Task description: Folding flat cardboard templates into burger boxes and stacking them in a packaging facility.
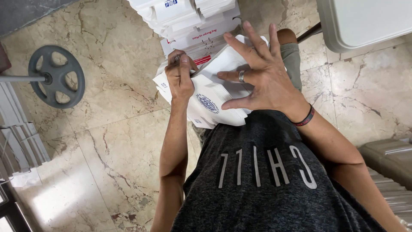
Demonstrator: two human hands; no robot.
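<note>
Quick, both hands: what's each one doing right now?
Left hand: closed, gripping the edge of the white flat carton.
Right hand: open, fingers spread, pressing flat on the same carton.

White folded carton [214, 103] (blue round emblem) on the lap; more white cartons [184, 17] stacked beyond.

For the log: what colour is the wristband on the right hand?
The wristband on the right hand is black with red trim; head view.

White flat cardboard box [214, 101], blue round print, tilted on lap, partly folded.
</note>
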